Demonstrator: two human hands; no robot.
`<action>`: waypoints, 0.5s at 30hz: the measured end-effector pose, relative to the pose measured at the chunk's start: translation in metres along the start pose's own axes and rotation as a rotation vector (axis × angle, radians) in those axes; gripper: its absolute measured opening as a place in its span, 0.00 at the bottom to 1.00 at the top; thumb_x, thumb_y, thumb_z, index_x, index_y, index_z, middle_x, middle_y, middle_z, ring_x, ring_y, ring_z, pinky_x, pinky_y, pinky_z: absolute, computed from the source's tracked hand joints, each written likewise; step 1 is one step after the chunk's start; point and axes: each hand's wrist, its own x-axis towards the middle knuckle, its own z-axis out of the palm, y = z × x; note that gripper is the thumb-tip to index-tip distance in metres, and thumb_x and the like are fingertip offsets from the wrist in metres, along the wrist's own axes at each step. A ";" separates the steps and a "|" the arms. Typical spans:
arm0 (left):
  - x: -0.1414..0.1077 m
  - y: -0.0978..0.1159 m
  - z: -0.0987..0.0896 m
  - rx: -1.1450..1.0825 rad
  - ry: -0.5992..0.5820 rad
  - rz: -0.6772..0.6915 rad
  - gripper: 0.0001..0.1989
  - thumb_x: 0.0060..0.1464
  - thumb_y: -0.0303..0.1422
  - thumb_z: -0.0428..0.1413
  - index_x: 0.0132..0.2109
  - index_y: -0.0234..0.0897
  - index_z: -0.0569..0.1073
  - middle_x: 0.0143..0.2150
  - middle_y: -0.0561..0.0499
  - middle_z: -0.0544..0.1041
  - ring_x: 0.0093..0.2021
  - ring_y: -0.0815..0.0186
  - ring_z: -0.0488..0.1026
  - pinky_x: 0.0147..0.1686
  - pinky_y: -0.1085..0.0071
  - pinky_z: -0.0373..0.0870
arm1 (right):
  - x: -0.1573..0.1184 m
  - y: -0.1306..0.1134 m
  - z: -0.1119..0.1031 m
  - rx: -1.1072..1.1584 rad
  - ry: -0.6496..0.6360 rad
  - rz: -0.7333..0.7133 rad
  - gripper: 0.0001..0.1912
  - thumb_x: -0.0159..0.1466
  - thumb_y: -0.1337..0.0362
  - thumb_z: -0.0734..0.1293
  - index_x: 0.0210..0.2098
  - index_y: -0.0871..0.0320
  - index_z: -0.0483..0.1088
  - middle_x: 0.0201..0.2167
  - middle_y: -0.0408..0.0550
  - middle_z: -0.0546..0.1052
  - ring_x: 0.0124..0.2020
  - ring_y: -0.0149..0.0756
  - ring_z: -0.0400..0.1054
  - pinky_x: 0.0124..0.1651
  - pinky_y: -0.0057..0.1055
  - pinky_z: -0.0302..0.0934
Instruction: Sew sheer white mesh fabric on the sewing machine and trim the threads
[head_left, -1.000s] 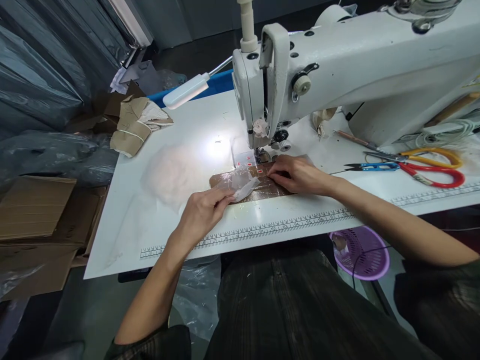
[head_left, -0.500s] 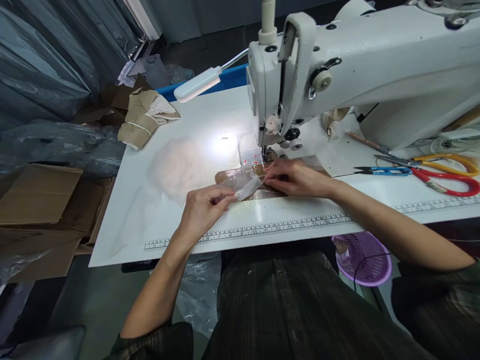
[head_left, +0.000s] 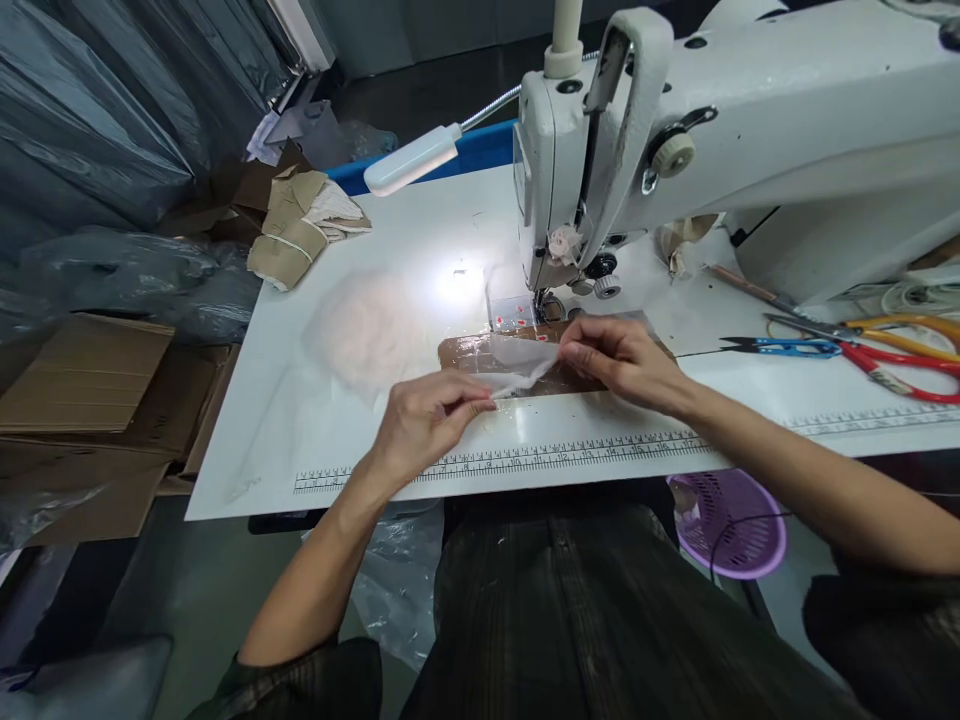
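Observation:
A thin strip of white, sheer fabric point(head_left: 523, 362) stretches between my two hands, just in front of the sewing machine's presser foot point(head_left: 541, 303). My left hand point(head_left: 431, 420) pinches its left end between thumb and fingertips. At the other end, my right hand point(head_left: 619, 358) is closed on the strip with thumb and index finger. Beneath the fabric lies a brown, taped-looking plate point(head_left: 466, 350) on the white table point(head_left: 405, 235). Part of that plate is hidden by my right hand. The white sewing machine point(head_left: 555, 165) stands right behind my hands.
A small lamp point(head_left: 414, 160) lights the table left of the needle. Blue thread snips point(head_left: 795, 347) and red-handled scissors point(head_left: 892, 372) lie at the right. A tan cloth bundle point(head_left: 292, 235) sits at the back left. A printed ruler point(head_left: 517, 462) runs along the front edge.
My hands have moved apart, and the right one has shifted right. The white strip is now drawn out longer between them. The whole view has shifted slightly.

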 end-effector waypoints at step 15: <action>0.014 0.006 0.022 0.162 -0.109 0.019 0.11 0.62 0.37 0.58 0.46 0.36 0.77 0.38 0.48 0.79 0.33 0.68 0.76 0.28 0.73 0.71 | -0.002 0.003 0.009 0.280 0.088 -0.015 0.10 0.72 0.58 0.61 0.38 0.58 0.66 0.28 0.42 0.68 0.29 0.30 0.60 0.33 0.30 0.57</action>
